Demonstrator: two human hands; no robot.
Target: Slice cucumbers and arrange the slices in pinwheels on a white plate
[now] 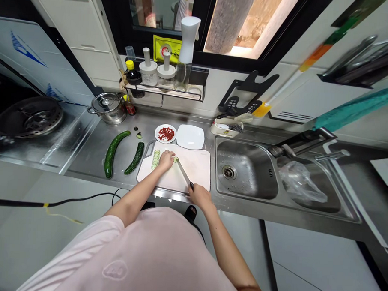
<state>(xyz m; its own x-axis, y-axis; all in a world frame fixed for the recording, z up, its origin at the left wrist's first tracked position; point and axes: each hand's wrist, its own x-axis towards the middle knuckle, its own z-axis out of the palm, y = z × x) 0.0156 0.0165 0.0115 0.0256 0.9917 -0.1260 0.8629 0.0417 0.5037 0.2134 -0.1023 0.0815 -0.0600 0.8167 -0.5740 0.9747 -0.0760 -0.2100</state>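
Observation:
My right hand (200,195) is closed around the black handle of a kitchen knife (185,174). Its blade points up and left across the white cutting board (199,163). At the blade's tip a round, pale green cucumber piece (175,160) shows, right by the fingertips of my left hand (167,159). The left fingers are curled down over the board and hide part of what lies under them. Just left of that hand, a row of cucumber slices (155,159) lies on the board. Two whole green cucumbers, one long (114,154) and one shorter (134,159), rest on the steel counter.
Behind the board stand a plate of chopped red pieces (166,133) and a white square plate (190,136). Cucumber end scraps (139,135) lie near a lidded steel pot (108,108). A double sink (247,169) adjoins on the right, with a plastic bag (301,182) in one basin.

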